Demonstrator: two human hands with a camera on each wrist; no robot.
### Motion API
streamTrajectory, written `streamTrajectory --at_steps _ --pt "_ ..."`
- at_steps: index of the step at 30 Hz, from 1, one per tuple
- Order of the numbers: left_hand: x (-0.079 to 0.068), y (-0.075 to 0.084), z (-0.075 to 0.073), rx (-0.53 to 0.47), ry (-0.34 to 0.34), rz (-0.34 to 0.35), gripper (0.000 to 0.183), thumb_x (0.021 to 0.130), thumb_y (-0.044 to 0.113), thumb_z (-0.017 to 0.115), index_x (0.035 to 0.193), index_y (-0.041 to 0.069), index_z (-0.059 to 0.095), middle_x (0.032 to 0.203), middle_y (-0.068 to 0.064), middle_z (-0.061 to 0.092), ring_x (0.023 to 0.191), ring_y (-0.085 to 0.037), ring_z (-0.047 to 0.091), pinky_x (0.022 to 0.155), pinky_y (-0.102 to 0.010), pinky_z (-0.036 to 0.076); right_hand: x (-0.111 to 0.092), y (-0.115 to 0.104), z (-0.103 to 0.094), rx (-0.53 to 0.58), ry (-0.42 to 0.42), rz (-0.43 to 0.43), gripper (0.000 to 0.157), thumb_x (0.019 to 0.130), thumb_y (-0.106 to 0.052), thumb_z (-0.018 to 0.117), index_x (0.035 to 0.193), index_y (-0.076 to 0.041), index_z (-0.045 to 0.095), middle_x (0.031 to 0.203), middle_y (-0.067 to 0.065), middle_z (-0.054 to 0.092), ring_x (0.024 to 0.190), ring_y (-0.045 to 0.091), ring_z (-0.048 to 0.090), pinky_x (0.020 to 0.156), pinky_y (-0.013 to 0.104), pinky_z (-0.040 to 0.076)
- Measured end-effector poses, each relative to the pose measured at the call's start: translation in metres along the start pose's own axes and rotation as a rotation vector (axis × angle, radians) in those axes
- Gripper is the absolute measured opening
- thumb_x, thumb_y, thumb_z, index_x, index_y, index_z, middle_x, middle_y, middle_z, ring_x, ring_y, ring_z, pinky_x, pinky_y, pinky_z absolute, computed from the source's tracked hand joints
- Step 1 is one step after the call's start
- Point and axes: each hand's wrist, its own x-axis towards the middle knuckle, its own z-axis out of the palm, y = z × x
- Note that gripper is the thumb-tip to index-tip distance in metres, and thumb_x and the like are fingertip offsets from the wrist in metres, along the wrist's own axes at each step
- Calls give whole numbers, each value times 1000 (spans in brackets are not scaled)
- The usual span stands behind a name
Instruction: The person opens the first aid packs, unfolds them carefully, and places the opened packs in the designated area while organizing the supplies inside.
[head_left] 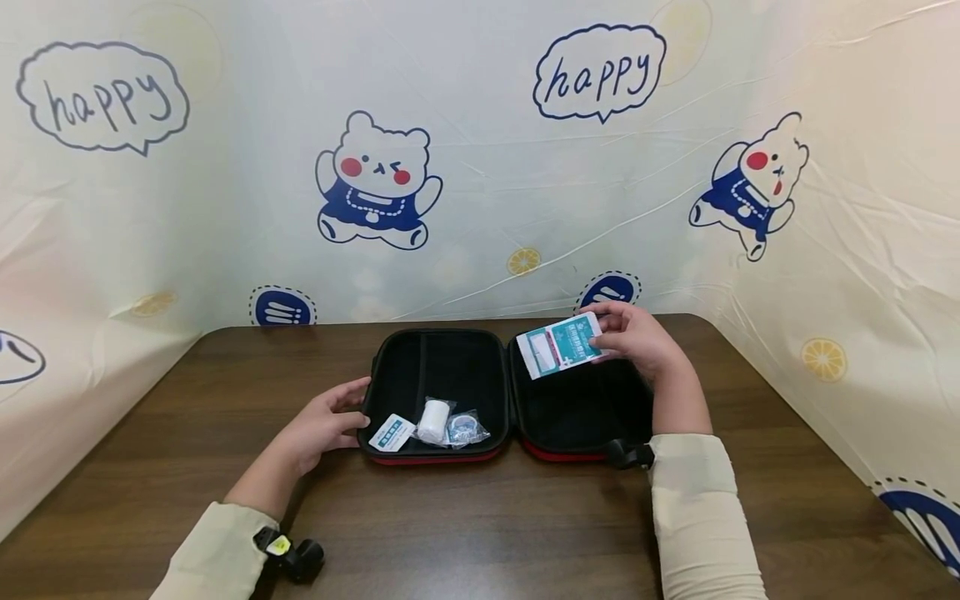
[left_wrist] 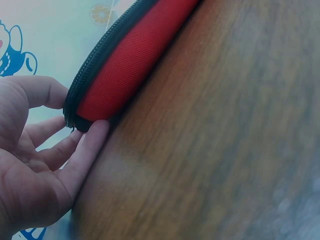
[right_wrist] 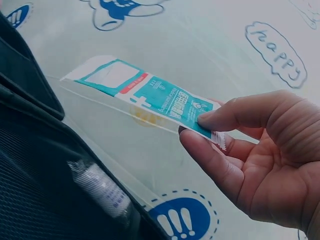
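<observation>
A black-lined zip case with a red outer shell lies opened flat on the table. My left hand grips its left edge; in the left wrist view the thumb presses the red side near the zipper. My right hand pinches a flat teal-and-white packet by one end, over the case's right half. In the left half sit a wrapped white roll, a small clear-bagged item and a white-and-blue packet.
The brown wooden table carries the case near its far edge. Behind and at both sides hangs a printed cloth with bears and lettering. A black wrist camera is strapped on the left sleeve.
</observation>
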Motion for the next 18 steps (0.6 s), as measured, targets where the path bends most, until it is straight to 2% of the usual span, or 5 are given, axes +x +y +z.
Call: streamTrajectory --at_steps 7,18 --pt "0 0 0 -3 -1 2 67 95 6 55 155 11 25 153 -27 23 130 -47 37 97 -50 47 -8 5 -17 -13 22 -12 53 89 3 63 139 1 46 118 29 57 91 23 66 80 38 57" --pt "1 0 -1 2 -8 -3 68 95 7 55 155 12 24 153 -27 22 131 -46 36 96 -49 48 -26 16 -51 -21 82 42 58 91 0 64 144 0 40 117 24 54 91 18 65 83 36 56"
